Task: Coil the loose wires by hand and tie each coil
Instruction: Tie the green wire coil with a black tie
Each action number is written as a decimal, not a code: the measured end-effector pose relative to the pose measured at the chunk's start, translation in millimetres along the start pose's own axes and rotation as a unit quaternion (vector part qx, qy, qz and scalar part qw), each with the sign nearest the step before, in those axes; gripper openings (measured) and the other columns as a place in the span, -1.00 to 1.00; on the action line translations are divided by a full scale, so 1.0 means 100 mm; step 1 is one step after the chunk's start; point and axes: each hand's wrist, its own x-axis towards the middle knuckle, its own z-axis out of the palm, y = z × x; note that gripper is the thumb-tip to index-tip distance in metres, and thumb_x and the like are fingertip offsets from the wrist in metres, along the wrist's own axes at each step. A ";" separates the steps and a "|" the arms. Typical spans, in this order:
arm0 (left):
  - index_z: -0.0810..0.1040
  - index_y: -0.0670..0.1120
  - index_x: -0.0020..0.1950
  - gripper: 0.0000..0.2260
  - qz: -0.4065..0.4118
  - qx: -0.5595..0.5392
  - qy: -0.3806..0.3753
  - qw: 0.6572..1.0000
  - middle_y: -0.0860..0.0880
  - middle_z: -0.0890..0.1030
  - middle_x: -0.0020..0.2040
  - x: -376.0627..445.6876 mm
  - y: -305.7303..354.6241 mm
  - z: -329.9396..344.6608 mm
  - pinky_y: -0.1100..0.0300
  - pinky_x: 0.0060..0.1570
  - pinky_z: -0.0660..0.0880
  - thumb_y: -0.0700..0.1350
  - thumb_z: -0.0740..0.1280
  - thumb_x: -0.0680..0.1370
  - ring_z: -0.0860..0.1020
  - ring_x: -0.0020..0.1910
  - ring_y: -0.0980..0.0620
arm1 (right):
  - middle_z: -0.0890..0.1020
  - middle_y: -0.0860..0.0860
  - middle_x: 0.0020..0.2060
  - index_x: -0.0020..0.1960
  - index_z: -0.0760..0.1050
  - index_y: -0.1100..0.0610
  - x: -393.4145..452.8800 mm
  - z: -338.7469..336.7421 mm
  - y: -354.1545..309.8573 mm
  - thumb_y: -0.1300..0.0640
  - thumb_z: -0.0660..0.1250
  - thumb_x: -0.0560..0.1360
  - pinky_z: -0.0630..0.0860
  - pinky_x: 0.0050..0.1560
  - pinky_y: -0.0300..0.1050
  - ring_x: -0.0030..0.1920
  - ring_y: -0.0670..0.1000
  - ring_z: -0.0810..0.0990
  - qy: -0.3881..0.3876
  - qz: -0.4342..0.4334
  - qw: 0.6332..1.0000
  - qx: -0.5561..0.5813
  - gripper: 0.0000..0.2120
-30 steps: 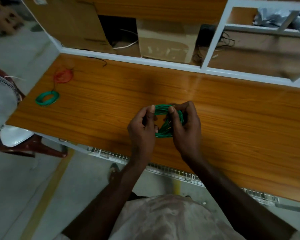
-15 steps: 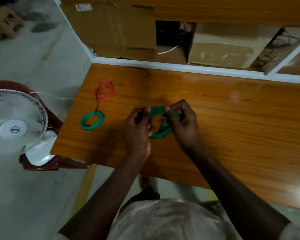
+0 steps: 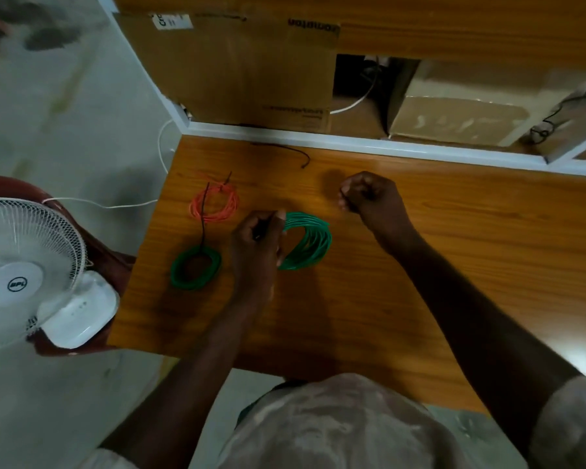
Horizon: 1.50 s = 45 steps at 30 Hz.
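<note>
The big green coil (image 3: 307,241) is lying on the wooden tabletop (image 3: 454,252), near its left end, its many loops fanned out a little toward the right. The left hand (image 3: 257,247) is gripping the coil's left side, fingers curled down over the loops; a thin dark strand is showing between those fingers (tie or wire end, cannot tell which). The right hand (image 3: 369,199) is hovering just beyond the coil and to its right, apart from it, fingers curled in tight; something thin and dark seems to be pinched at the fingertips, but the light is too dim to be sure.

Just left of the left hand, a smaller green coil (image 3: 196,268) is resting flat on the tabletop. A thin black wire (image 3: 203,214) is running from it up across an orange coil (image 3: 214,204), which is sitting farther back. Another short black strand (image 3: 290,152) is lying near the tabletop's rear edge, beside the white rail (image 3: 386,145).

Behind the rail, cardboard boxes (image 3: 244,69) are standing in a shelf opening, with a white cable (image 3: 352,103) trailing between them. Off the tabletop's left edge, a white fan (image 3: 21,275) is sitting on a dark red chair (image 3: 112,262), over a pale concrete floor (image 3: 65,113).
</note>
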 end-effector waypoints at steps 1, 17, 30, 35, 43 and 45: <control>0.60 -0.20 -0.06 -0.78 0.002 0.003 0.003 1.000 0.07 0.52 -0.41 0.07 0.00 -0.01 0.19 -0.51 0.29 -0.07 0.45 0.66 0.40 -0.51 0.07 | 0.75 0.10 -0.15 0.07 0.65 0.26 0.15 0.02 0.02 0.26 0.39 0.64 0.67 -0.03 0.05 -0.17 0.04 0.71 0.004 -0.009 0.999 -0.046 -0.92; 0.63 -0.13 -0.10 -0.85 -0.038 -0.032 0.089 0.995 -0.02 0.40 -0.48 0.85 -0.11 -0.07 0.22 -0.54 0.24 -0.19 0.41 0.67 0.31 -0.58 0.04 | 0.67 0.21 0.15 0.27 0.67 0.19 1.76 0.51 0.28 0.35 0.38 0.56 0.43 0.09 -0.20 0.12 0.17 0.65 -0.118 -0.132 0.902 -0.393 -0.69; 0.63 -0.09 -0.17 -0.80 -0.054 -0.021 -0.011 0.998 -0.04 0.37 -0.47 0.82 -0.02 -0.21 0.20 -0.54 0.14 -0.19 0.42 0.66 0.26 -0.58 0.06 | 0.55 0.04 -0.05 0.16 0.49 0.16 1.22 0.23 -0.09 0.15 0.19 0.76 0.28 -0.13 -0.13 -0.10 -0.10 0.42 -0.091 -0.224 0.914 -0.326 -0.87; 0.67 -0.02 -0.19 -0.81 -0.074 -0.123 -0.087 0.986 -0.11 0.38 -0.34 0.69 0.14 -0.20 0.17 -0.54 0.07 -0.18 0.44 0.62 0.23 -0.55 0.10 | 0.60 -0.04 0.00 0.19 0.48 0.05 0.75 -0.15 -0.34 0.08 0.19 0.77 0.44 -0.05 -0.19 -0.04 -0.08 0.53 -0.069 -0.229 0.917 -0.319 -0.89; 0.60 -0.07 -0.17 -0.87 -0.035 -0.160 -0.112 0.980 -0.06 0.37 -0.29 0.55 0.41 -0.20 0.28 -0.59 0.11 -0.19 0.42 0.58 0.25 -0.56 0.16 | 0.63 -0.05 0.07 0.23 0.48 0.03 -0.06 -0.58 -0.53 0.10 0.20 0.76 0.51 0.04 -0.12 0.05 -0.04 0.61 -0.125 -0.242 0.909 -0.316 -0.89; 0.57 -0.10 -0.14 -0.85 -0.032 -0.145 -0.126 0.981 -0.08 0.41 -0.26 0.52 0.48 -0.22 0.31 -0.61 0.13 -0.24 0.37 0.63 0.25 -0.57 0.17 | 0.65 -0.04 0.07 0.24 0.48 0.06 -0.25 -0.65 -0.56 0.12 0.21 0.76 0.53 0.04 -0.15 0.06 -0.10 0.63 -0.144 -0.247 0.908 -0.305 -0.89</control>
